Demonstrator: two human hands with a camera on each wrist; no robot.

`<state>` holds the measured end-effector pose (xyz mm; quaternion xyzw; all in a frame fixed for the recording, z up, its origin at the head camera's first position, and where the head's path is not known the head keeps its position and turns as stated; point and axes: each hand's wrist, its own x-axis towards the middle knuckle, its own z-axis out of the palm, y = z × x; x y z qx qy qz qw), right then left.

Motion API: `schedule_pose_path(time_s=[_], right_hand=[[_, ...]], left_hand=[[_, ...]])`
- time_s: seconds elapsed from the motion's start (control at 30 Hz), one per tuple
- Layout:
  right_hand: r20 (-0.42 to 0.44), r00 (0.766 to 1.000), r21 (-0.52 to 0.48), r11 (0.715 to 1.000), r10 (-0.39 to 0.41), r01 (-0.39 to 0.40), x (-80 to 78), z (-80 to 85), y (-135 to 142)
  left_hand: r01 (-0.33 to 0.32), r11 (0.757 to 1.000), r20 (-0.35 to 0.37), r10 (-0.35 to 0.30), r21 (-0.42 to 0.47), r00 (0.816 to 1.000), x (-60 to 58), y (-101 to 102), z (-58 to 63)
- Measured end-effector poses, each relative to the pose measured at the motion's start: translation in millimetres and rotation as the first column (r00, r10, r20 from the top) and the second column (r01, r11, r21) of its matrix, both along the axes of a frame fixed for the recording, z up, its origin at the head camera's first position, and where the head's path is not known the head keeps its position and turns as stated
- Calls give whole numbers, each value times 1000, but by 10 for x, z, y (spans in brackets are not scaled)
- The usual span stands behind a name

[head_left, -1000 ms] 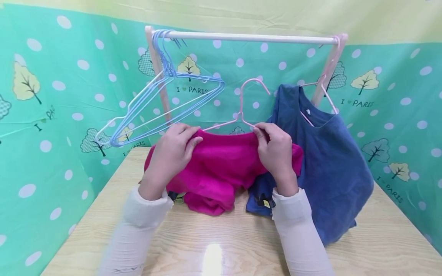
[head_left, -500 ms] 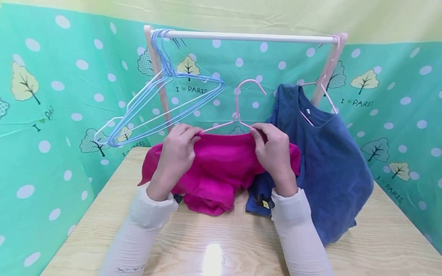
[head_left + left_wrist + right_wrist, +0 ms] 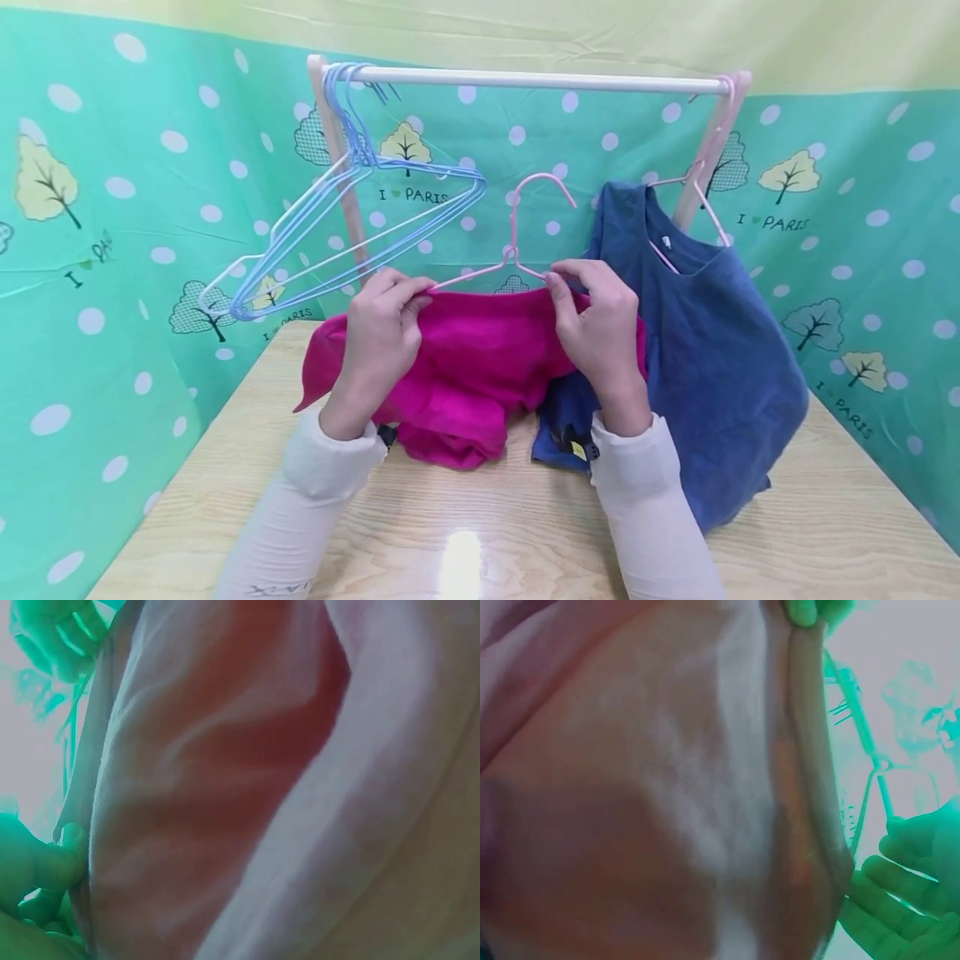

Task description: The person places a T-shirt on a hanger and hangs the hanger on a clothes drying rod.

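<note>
A magenta garment [image 3: 487, 350] hangs bunched between both hands, its upper edge across the arms of a pink wire hanger [image 3: 514, 225]. The hanger's hook points up and right, free of the rail. My left hand [image 3: 382, 337] pinches the garment's upper edge near the hanger's left arm. In the left wrist view, that thumb [image 3: 71, 855] presses on the cloth's edge. My right hand [image 3: 600, 329] grips the edge near the hanger's right arm with thumb and forefinger. Cloth [image 3: 667, 765] fills most of the right wrist view. The hanger's lower part is hidden by the garment.
A rack with a white rail [image 3: 525, 79] stands behind. Several blue and white wire hangers [image 3: 360, 167] hang at its left end. A blue sleeveless top [image 3: 712, 358] hangs on another pink hanger [image 3: 708, 200] at the right, close to my right hand. Below is a wooden table [image 3: 420, 533].
The left thumb has closed onto the garment's edge. The pink hanger has shifted slightly left, and the garment's left corner hangs lower. My right forefinger has lifted a little.
</note>
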<state>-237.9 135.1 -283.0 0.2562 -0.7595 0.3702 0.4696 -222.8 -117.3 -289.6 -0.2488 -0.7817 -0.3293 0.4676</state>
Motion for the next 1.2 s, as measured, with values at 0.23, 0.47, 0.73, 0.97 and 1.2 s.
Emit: schedule_pose_path(time_s=[0.23,0.47,0.73,0.97,1.2], right_hand=[[18,996,-46,995,87,-87,100,29,-121],[275,915,-198,948,296,-248,112,-32,-311],[423,670,-547,761,611,-348,14,-147,-459],[223,429,-836,398,875,-378,22,-136,-498],[24,259,-967,88,966,-239,12,-144,-501]], left_hand=[[-16,1000,-10,16,11,1000,-2,18,-5],[-26,999,-14,26,20,1000,15,51,-14],[-34,999,-7,34,-3,999,31,85,-20],[-30,999,24,31,-35,999,57,101,-16],[-27,998,82,31,-56,996,67,102,-12]])
